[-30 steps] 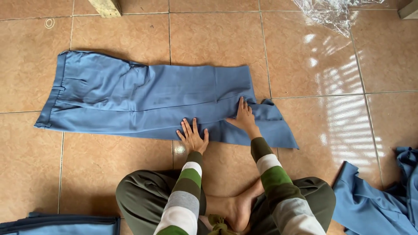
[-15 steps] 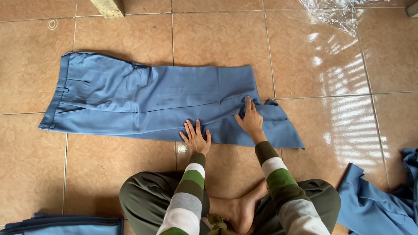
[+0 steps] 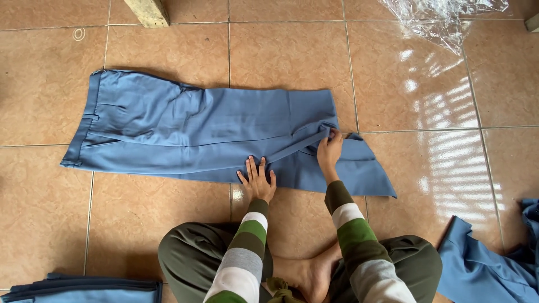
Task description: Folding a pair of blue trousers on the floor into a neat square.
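I sit on the tiled floor (image 3: 140, 224) with blue trousers (image 3: 196, 129) spread flat in front of me. No box or bag with things in it is near my fingers; only a crinkly clear plastic sheet (image 3: 443, 17) lies far past my right fingers, and it looks empty. My left hand (image 3: 257, 179) lies flat on the near edge of the trousers, with the fingers (image 3: 250, 168) spread wide open and pressing the cloth down, holding nothing. My right hand (image 3: 328, 154) is just beside it, a bit further out, and its fingers (image 3: 331, 136) are closed in a pinch on a fold of the trouser leg, lifting a ridge of cloth. The waist end of the trousers lies far off to the left of my left fingers. The leg end lies just to the right of my right fingers. More blue cloth (image 3: 483, 269) sits near my right knee, and a folded blue stack (image 3: 78, 289) lies by my left knee.
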